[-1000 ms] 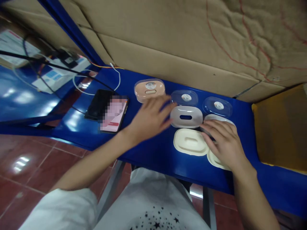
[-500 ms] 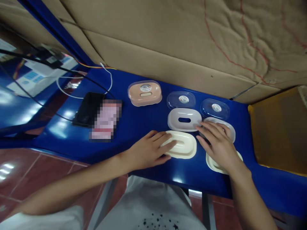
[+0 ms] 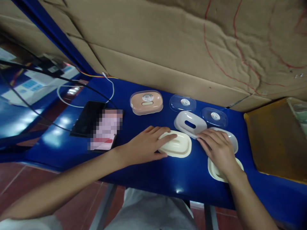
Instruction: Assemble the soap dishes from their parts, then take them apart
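My left hand (image 3: pixel 148 145) lies over the left end of a cream oval soap-dish tray (image 3: pixel 178 145), fingers on top and thumb at its near edge. My right hand (image 3: pixel 217 148) is spread flat, its fingertips touching the near right edge of a white oval piece with a slot (image 3: pixel 189 123), which sits tilted. Under that hand lie another white oval piece (image 3: pixel 232 139) and a second cream tray (image 3: pixel 216 172), both partly hidden. Behind them are two clear lids (image 3: pixel 182 103) (image 3: pixel 215 116) and a closed pink soap box (image 3: pixel 146 102).
All of it sits on a blue table (image 3: pixel 144 179) backed by a cardboard wall (image 3: pixel 168 48). A lit phone (image 3: pixel 104 129) and a black device (image 3: pixel 87 118) lie to the left with cables (image 3: pixel 72 92). A yellow-brown box (image 3: pixel 275 137) stands at the right.
My left hand came back from near the pink box and settled on the cream tray. The white slotted piece now sits tilted by my right fingertips. The view has shifted.
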Tool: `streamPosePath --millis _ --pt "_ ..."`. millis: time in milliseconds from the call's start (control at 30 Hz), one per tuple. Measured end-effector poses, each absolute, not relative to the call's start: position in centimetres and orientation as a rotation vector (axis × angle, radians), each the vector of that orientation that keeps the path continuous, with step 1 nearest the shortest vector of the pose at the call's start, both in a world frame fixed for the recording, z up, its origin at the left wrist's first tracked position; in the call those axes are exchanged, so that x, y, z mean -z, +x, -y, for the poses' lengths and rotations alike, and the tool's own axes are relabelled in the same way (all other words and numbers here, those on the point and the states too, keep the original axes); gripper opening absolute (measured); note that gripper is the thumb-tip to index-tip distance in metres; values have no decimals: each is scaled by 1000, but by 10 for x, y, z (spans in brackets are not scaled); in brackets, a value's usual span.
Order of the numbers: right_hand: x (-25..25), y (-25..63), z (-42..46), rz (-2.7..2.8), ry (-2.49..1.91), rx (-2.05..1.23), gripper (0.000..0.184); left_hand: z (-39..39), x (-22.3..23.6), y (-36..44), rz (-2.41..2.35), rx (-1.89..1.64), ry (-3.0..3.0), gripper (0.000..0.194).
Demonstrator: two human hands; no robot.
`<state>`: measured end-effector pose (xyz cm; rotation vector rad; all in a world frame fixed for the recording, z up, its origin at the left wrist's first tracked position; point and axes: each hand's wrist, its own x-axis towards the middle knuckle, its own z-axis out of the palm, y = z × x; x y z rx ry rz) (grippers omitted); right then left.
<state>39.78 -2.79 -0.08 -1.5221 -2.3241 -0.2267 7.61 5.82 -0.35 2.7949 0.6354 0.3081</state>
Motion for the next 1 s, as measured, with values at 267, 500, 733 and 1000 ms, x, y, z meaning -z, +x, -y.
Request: streamPosePath --millis 267,500,733,1000 --pt "5 403 28 2330 -1612 168 24 -60 10 90 -630 -345 2717 83" --pt "-4 403 33 2158 -1532 34 33 -64 17 83 -722 -438 2638 89" --pt "-13 389 48 2162 -1414 -187 46 -65 20 76 -712 -379 2660 104" --pt "-15 366 57 2398 -1231 -205 32 -66 18 75 -660 -417 2659 103"
